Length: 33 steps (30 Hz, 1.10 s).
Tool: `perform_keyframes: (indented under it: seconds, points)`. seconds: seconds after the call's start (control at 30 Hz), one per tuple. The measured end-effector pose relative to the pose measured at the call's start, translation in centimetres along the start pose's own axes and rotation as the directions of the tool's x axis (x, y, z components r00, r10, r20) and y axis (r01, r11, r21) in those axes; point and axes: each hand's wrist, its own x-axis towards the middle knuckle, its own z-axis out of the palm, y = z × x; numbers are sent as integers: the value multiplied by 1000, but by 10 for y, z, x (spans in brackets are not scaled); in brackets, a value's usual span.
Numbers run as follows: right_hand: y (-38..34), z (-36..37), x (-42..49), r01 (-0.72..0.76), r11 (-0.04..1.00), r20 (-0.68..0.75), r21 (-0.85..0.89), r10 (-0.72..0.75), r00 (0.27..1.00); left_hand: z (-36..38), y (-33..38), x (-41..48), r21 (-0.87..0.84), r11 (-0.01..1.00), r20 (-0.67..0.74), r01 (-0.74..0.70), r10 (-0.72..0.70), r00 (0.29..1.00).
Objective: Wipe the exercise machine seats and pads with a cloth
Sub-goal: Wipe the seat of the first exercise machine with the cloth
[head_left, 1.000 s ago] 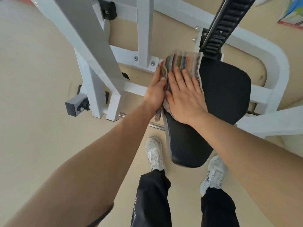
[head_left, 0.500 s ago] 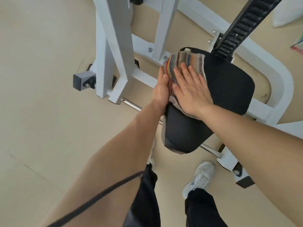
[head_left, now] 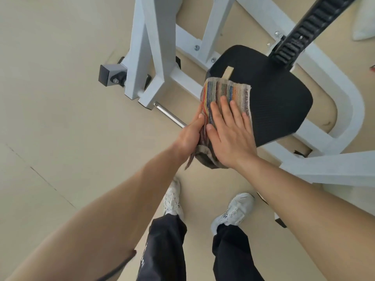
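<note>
You are wiping the near left edge of the black seat pad (head_left: 269,102) with a striped cloth (head_left: 225,94).

The cloth is lying soft and limp, draping over the pad's near left corner, so it is likely bunching unless you keep it pressed flat. Your right hand (head_left: 229,136) is spreading wide, palm down on it; your left hand (head_left: 190,134) is pinching its hanging edge against the pad's side. The pad looks firm and textured, bolted to the white frame (head_left: 154,57); the far right part is lying uncovered.
</note>
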Motion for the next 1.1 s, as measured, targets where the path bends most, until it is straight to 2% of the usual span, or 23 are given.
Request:
perform_keyframes:
  seconds: [0.07, 0.17, 0.27, 0.37, 0.47, 0.53, 0.67, 0.7, 0.73, 0.77, 0.83, 0.9, 0.97, 1.03, 1.1]
  points:
    - [3, -3, 28, -22, 1000, -21, -8, 22, 1000, -2, 15, 24, 70, 997, 7, 25, -25, 1000]
    - [8, -11, 74, -70, 998, -29, 6, 70, 997, 1, 38, 52, 175, 984, -34, -42, 49, 998]
    - [10, -12, 86, -89, 996, -29, -1, 89, 996, 0, 42, 51, 176, 979, -11, -100, 104, 995]
    - [0, -6, 54, -76, 997, -62, -13, 75, 995, 2, 27, 28, 164, 986, -18, 3, 0, 1000]
    - [-14, 7, 4, -29, 999, -137, -37, 23, 990, 3, 10, -13, 159, 987, -82, 35, -22, 996]
    - [-22, 21, -29, -21, 998, -201, -65, 8, 980, 5, -6, -43, 124, 992, -65, 40, -32, 997]
    - [-24, 56, -70, -29, 996, -349, -86, -3, 937, 0, -26, -73, 305, 951, 17, -47, 44, 999]
    - [-19, 62, -71, 0, 993, -392, -119, -47, 919, -6, -29, -75, 462, 879, 23, -115, 117, 993]
    - [-11, 66, -69, 48, 985, -426, -169, -117, 897, -13, -32, -76, 634, 751, 56, -184, 193, 980]
    - [-1, 67, -65, 108, 968, -445, -227, -202, 872, -20, -35, -76, 778, 582, 104, -237, 254, 962]
    - [25, 66, -59, 236, 911, -442, -339, -375, 814, -32, -41, -76, 917, 275, 194, -288, 324, 926]
    - [49, 61, -56, 322, 848, -398, -420, -491, 775, -32, -44, -77, 949, 63, 266, -309, 368, 891]
    - [64, 56, -54, 348, 827, -369, -441, -521, 770, -29, -51, -75, 943, -56, 323, -329, 403, 856]
    - [66, 56, -54, 320, 841, -380, -435, -494, 782, -31, -56, -68, 927, -77, 364, -367, 418, 832]
    - [56, 59, -55, 267, 870, -416, -414, -442, 795, -39, -55, -56, 891, -101, 437, -442, 449, 779]
